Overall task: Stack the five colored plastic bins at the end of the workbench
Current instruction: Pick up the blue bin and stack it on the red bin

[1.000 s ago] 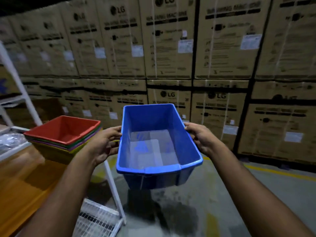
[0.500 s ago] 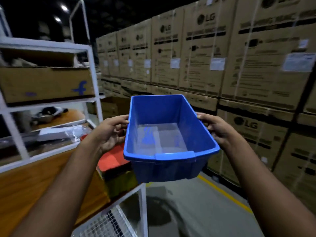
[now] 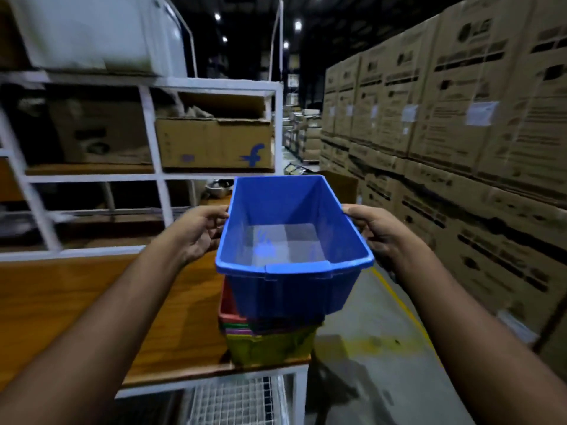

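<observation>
1. While held level in the head view, the blue bin hangs directly above the nested bin stack at the workbench end.
2. Left hand grips its left rim.
3. Right hand grips its right rim.

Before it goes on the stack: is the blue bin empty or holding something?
Empty. The blue bin, held upright by the left hand and right hand, shows only its bare scuffed floor.
</observation>
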